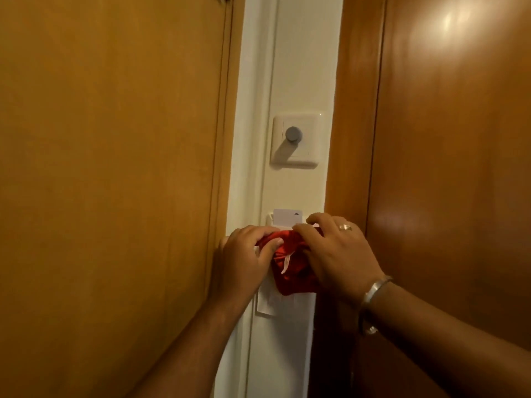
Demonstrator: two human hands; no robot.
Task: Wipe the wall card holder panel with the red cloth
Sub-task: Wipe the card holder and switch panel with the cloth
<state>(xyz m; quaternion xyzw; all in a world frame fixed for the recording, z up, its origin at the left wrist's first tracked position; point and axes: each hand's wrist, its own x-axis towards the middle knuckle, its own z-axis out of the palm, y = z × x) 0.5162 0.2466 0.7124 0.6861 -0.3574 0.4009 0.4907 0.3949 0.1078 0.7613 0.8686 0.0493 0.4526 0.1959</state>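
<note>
The white card holder panel (273, 304) is fixed low on a narrow white wall strip, with a white key card (288, 217) standing in its top slot. A bunched red cloth (290, 271) is pressed against the panel's face and covers most of it. My left hand (244, 258) grips the cloth's left edge, thumb on top. My right hand (336, 254), with a ring and a metal bangle on the wrist, lies over the cloth's right side, its fingertips at the panel's top next to the card.
Above the panel sits a white wall plate with a grey round knob (293, 134). A wooden door or panel (115, 182) stands close on the left, and another glossy wooden door (445, 168) on the right, hemming in the white strip.
</note>
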